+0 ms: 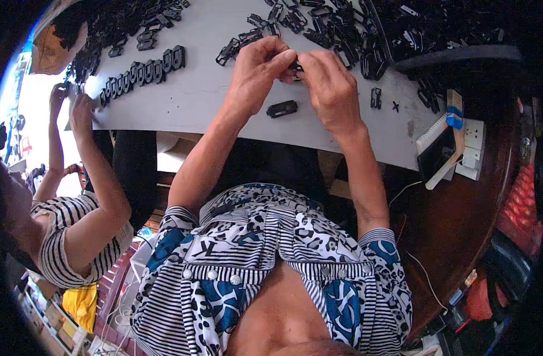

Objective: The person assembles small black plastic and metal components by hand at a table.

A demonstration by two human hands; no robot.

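Note:
Over the white table [194, 101], my left hand [256, 74] and my right hand [332, 89] meet at the fingertips. Between them is a small black plastic part [296, 67], mostly covered by my fingers. Both hands are closed in a pinch on it. Below the hands, a black rectangular plastic piece [282, 109] lies alone near the table's front edge. A smaller black piece [375, 98] and a tiny black cross-shaped bit [395, 107] lie to the right of my right hand.
Loose black parts [337, 29] are heaped at the far side. A slanted row of black parts [142, 72] stands at left. Beside it, a person in a striped top [76, 237] handles parts. At right are a taped wooden stick [455, 130] and a white power socket [474, 139].

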